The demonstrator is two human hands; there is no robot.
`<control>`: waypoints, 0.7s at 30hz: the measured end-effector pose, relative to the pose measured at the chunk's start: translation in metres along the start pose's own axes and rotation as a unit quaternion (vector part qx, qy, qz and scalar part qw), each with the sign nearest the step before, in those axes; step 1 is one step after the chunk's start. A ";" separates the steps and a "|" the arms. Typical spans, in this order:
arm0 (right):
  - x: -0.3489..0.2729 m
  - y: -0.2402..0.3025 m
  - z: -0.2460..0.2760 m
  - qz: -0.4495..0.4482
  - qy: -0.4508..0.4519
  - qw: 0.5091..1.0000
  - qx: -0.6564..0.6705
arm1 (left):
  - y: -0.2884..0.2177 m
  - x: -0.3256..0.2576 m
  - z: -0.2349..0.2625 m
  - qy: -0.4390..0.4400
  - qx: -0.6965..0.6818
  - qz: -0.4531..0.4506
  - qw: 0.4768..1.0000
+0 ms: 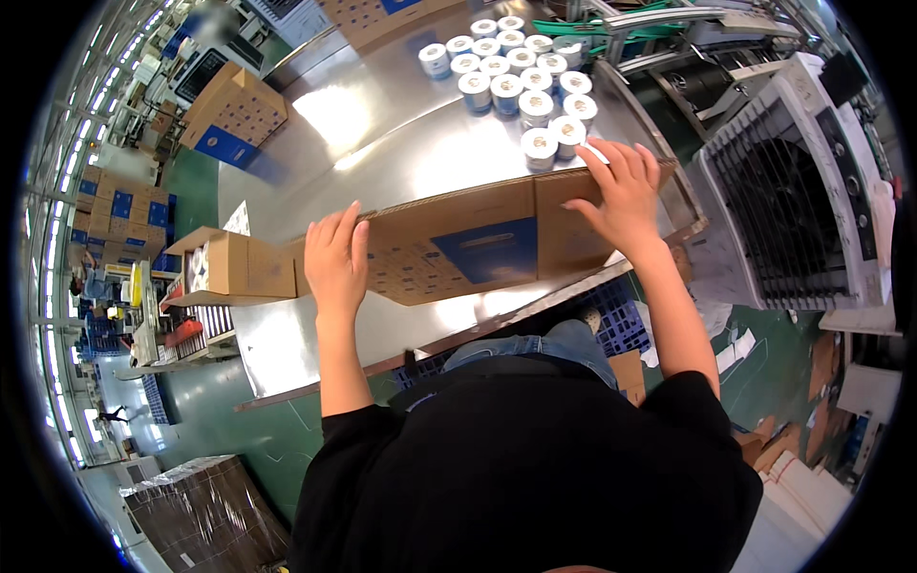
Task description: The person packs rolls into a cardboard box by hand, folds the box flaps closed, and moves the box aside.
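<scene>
A brown cardboard box (458, 250) with a blue printed patch stands on the steel table (382, 143) right in front of me. My left hand (336, 258) grips its left end, fingers curled over the top edge. My right hand (626, 196) lies spread flat on the box's right top flap, pressing on it. Just beyond the box, several white and blue rolls (516, 81) stand upright in a cluster on the table.
A second cardboard box (234, 119) sits at the table's far left. A box with open flaps (229, 267) rests on a conveyor to my left. A grey fan unit (793, 191) stands on the right. A wrapped pallet (205, 511) is at lower left.
</scene>
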State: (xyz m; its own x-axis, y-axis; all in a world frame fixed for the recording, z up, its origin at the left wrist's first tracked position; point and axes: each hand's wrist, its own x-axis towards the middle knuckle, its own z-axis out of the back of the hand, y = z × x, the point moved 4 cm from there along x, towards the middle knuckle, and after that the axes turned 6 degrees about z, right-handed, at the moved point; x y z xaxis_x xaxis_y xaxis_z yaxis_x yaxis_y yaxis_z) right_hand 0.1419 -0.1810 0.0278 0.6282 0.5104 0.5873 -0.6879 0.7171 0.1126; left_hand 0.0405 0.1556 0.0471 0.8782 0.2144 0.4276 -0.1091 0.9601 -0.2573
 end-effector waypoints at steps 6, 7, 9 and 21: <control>-0.008 0.053 0.005 -0.018 0.023 0.999 0.027 | 0.046 0.033 -0.006 0.092 -0.016 -0.037 0.995; -0.005 0.058 0.010 -0.011 -0.015 0.999 0.045 | 0.047 0.042 -0.010 0.106 -0.027 -0.042 0.993; -0.017 0.059 0.005 -0.018 -0.066 0.990 0.123 | 0.055 0.047 -0.011 0.127 -0.056 -0.047 0.989; 0.017 0.071 0.017 0.060 -0.058 0.959 0.270 | 0.163 0.058 0.058 0.359 0.136 0.109 0.917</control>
State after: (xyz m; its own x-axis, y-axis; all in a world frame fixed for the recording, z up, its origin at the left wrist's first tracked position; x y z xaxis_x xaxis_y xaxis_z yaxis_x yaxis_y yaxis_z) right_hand 0.0973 -0.1295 0.0596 0.5097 0.4955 0.7033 -0.8603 0.2896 0.4195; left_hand 0.0466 0.3347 0.0805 0.8914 0.3267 -0.3142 -0.3444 0.9388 -0.0009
